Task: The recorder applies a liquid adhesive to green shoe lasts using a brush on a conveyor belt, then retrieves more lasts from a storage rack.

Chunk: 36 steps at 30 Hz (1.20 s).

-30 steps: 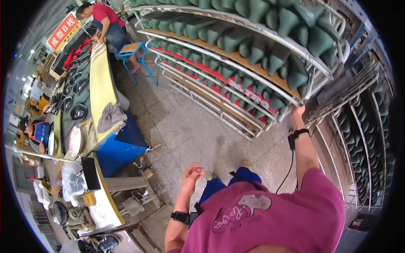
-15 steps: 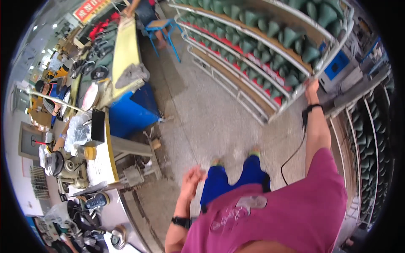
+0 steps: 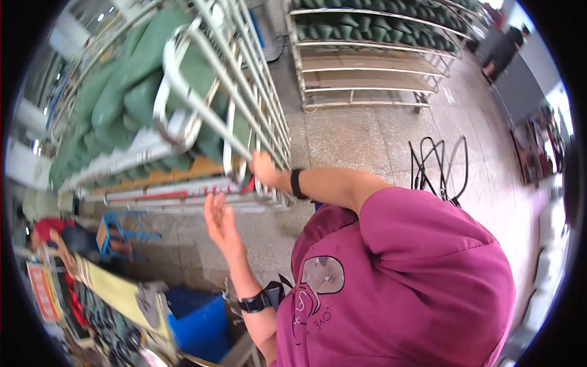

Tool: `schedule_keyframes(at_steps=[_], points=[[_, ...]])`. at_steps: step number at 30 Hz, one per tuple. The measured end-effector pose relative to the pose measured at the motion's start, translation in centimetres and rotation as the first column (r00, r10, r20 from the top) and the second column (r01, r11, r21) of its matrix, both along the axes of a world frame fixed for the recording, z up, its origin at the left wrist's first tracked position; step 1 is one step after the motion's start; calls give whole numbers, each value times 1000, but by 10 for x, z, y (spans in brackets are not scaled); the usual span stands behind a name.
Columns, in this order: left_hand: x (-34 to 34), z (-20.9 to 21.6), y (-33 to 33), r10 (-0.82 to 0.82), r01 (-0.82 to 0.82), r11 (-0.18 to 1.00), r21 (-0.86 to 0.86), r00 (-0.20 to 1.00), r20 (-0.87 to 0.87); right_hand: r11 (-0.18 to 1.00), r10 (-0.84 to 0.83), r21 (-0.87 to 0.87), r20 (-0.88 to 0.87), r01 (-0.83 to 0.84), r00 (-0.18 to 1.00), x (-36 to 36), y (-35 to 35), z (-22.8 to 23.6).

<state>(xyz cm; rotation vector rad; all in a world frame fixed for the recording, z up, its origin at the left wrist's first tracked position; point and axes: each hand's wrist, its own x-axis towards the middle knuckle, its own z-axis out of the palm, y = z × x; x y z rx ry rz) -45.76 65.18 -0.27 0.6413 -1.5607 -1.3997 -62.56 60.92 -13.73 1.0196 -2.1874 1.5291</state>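
A white metal rack [image 3: 244, 101] with slatted sides stands close on the left. Green shoe lasts [image 3: 131, 107] lie on its shelves. At the near corner, my right hand [image 3: 265, 169] is closed around a bar of this rack, its arm stretched across my front. My left hand [image 3: 221, 221] is raised just below the rack's edge, fingers spread and holding nothing. Whether its fingertips touch the rack cannot be made out. Black bands circle both wrists.
Another rack [image 3: 367, 76] with green lasts and bare brown shelves stands farther off. Black cable [image 3: 437, 165] loops over the floor at right. Lower left are a blue bin [image 3: 199, 327], a yellow-topped table [image 3: 116, 287], a blue stool [image 3: 119, 235] and a person [image 3: 67, 235].
My view has swung to the right, and the rack now appears nearer, on the left. My right hand is still at its corner. My left hand has risen toward the rack.
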Motion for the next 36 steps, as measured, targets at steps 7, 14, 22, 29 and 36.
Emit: schedule_keyframes(at_steps=[7,14,22,29,36], points=[[-111,31,25,259,-148,921,-360,924,281,785,484,144,466,-603,741,-53,79,43],[-137,62,47,559,-443,700,-560,828,43,730,654,172,104,-662,749,-232,87,109],[-146,44,41,830,-780,485,-396,554,-73,827,550,-112,364,-551,751,-386,2,172],[-162,63,57,850,-743,423,-518,524,-57,783,602,-152,-58,-603,797,-432,-56,215],[-186,56,52,967,-942,172,-289,217,-133,274,798,-317,602,-908,31,-529,-110,222]])
